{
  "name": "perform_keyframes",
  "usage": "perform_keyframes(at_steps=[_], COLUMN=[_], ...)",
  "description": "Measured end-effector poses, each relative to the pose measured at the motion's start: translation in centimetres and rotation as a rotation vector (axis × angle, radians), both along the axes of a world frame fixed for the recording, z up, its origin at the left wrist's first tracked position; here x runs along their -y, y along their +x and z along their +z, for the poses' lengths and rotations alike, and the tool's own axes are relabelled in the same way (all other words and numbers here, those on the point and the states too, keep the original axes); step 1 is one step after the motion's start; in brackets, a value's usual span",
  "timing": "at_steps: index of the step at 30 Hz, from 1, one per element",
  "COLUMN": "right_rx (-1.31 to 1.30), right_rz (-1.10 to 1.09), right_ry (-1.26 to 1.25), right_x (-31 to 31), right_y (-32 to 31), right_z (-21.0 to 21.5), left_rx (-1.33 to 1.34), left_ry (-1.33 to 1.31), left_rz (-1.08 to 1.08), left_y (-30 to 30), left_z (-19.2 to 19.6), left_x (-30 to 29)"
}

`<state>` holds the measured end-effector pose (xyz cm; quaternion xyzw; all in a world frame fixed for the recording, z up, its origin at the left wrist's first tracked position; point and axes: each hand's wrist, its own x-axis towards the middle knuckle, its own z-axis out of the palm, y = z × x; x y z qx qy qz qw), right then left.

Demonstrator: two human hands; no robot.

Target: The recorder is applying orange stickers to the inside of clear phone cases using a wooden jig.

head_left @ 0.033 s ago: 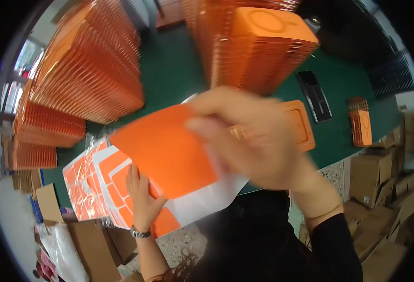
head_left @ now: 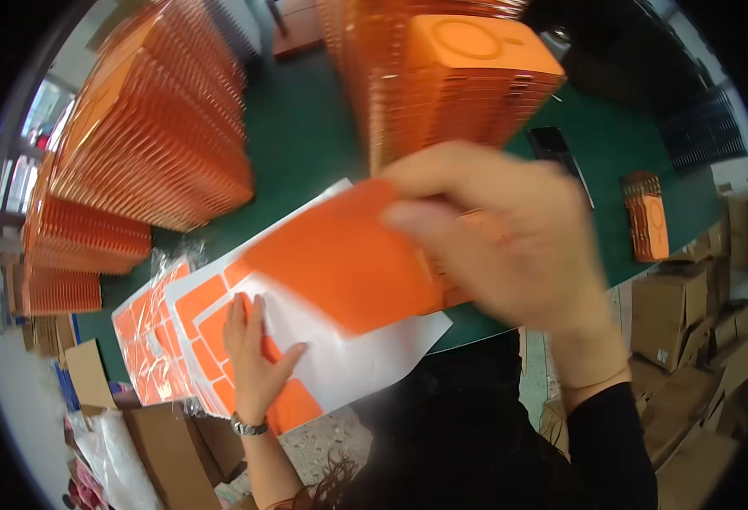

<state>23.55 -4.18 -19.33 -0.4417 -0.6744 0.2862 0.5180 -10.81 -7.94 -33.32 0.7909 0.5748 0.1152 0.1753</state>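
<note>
Left hand (head_left: 257,361) flat, right hand (head_left: 514,242) raised, pinching

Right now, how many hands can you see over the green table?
2. The left hand rests, fingers spread, on the sticker sheet; the right hand, slightly blurred, pinches an orange piece above that sheet's far right part.

Green table (head_left: 297,127): dark matte top, edges bowed by lens. Pale wall (head_left: 13,365): left of table. Windows (head_left: 41,109): beyond table's left end, bright, daylight entering. Speckled floor (head_left: 331,438): stone-like, light grey, below table's near edge. Brown cardboard boxes (head_left: 671,319): heaped right of table, some flaps raised. Open carton (head_left: 166,455): near side of table, toward left end. White plastic wrapping (head_left: 112,455): crumpled, left of table. Reddish-brown furniture piece (head_left: 296,34): at table's far side, kind unclear.
</note>
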Motion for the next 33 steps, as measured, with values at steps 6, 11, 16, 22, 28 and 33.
perform_keyframes(at_steps=[6, 11, 16, 22, 28, 33], right_rx=[0.781, 1.1, 1.127, 1.058, 1.008, 0.867], right_rz=[0.095, 0.124, 0.215, 0.251, 0.232, 0.091], right_ry=[-0.064, -0.141, -0.096, -0.152, -0.138, 0.14], right_x=[-0.8, -3.0, -3.0, -2.5, -1.5, 1.0], right_y=[13.0, 12.2, 11.2, 11.5, 11.1, 10.6], right_z=[2.5, -0.5, -3.1, -5.8, -6.9, -8.4], left_rx=[0.317, 0.533, 0.339, 0.372, 0.679, 0.733], left_ry=[0.209, 0.459, 0.503, 0.5, 0.386, 0.432], left_rz=[0.019, -0.283, -0.447, -0.509, -0.481, -0.39], left_y=[8.0, 17.1, 20.0, 20.2, 20.6, 16.2], left_z=[8.4, 12.7, 14.1, 13.4, 13.7, 15.7], left_x=[-5.5, -12.3, -14.9, -16.9, -16.8, -13.2])
